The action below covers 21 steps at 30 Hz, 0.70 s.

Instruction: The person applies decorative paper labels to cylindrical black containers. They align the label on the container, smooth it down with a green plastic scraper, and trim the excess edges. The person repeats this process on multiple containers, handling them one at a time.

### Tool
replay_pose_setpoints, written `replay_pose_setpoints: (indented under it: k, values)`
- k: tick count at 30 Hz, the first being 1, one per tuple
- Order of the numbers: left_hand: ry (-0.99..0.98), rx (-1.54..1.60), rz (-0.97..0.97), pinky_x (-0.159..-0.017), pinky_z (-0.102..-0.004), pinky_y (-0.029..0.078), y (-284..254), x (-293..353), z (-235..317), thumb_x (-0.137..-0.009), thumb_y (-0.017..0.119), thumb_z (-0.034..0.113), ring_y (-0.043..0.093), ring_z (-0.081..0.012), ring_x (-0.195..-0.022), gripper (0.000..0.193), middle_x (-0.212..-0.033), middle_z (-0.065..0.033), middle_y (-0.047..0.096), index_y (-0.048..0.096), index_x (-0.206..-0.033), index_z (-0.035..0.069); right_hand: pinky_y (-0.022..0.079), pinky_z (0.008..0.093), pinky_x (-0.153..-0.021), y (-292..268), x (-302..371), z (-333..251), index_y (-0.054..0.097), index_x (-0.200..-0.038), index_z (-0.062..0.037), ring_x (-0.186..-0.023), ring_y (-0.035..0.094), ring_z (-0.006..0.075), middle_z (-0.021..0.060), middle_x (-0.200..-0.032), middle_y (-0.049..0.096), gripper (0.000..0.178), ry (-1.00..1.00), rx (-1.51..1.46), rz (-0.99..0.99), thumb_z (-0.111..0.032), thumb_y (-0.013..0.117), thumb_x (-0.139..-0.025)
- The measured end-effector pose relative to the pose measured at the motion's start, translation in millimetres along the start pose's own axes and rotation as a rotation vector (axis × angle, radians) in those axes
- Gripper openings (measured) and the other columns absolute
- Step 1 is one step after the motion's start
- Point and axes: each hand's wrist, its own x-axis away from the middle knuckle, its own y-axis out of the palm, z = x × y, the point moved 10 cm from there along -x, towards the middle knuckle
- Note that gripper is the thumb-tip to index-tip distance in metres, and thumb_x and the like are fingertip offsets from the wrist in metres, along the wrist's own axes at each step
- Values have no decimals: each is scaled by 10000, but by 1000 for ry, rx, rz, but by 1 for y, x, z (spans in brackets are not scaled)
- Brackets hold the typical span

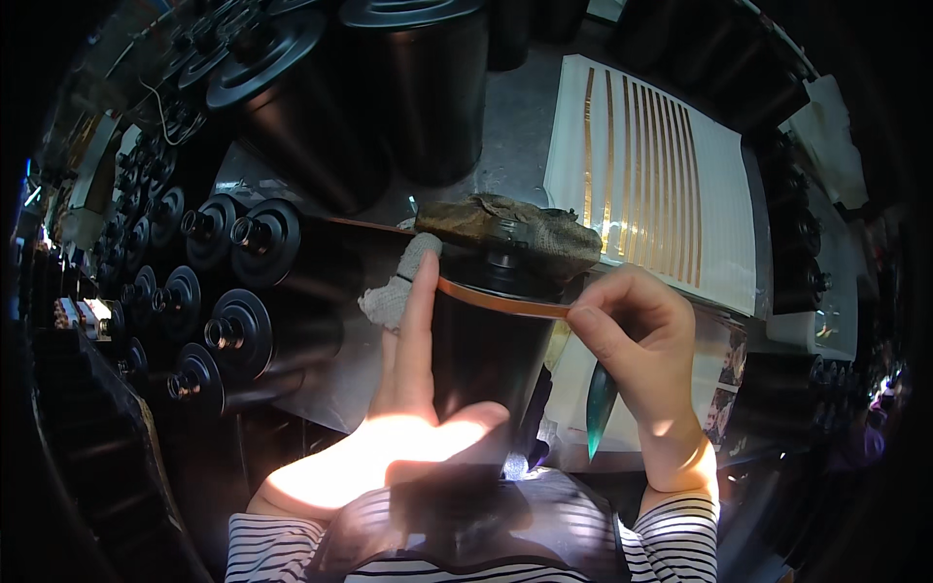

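An orange-gold strip [503,300] lies across the shoulder of a black canister [491,355], just below its lid and neck. Taking twelve o'clock as straight away from the wearer, the strip's long axis slants gently from between nine and ten toward between three and four, crossing the canister's own twelve-to-six axis. The right hand [637,335] is nearer the strip's three-o'clock end, which it pinches between thumb and forefinger; a green pointed tool [601,413] hangs beneath that palm, toward six. The left hand [413,398] lies open along the canister's nine-o'clock side, forefinger straight up to the strip's other end, thumb across the near face; grey knit cloth [389,302] covers fingers behind. Beyond the neck, at twelve, sits a dark rag [564,233]. A white sheet [724,194] of similar strips lies toward one; more black canisters [301,335] lie toward nine.
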Motion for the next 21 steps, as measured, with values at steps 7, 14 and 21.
replay_pose_setpoints:
  k: [7,14,21]
  values:
    - [164,-128,16,-1053,-528,180,-10,5,5,-744,692,184,243,-475,-1291,746,-1340,-296,351,323,-1381,57,392,176,-606,1,-2,0,625,-798,-4,-647,493,38,-3,-719,588,83,-3,27,-3,-68,679,-787]
    - [305,-423,32,-947,-727,93,-6,-5,45,-764,672,165,339,-418,-1264,553,-1137,-137,595,499,-1286,217,399,180,-607,-1,-1,3,637,-824,7,-659,510,46,13,-749,604,75,31,7,-21,-54,665,-791]
    - [299,-802,172,-969,-724,66,14,-4,60,-806,606,90,493,-328,-1163,410,-814,11,671,612,-1112,363,398,190,-592,-5,5,6,632,-862,25,-644,496,51,37,-776,599,111,100,-25,3,-61,562,-866]
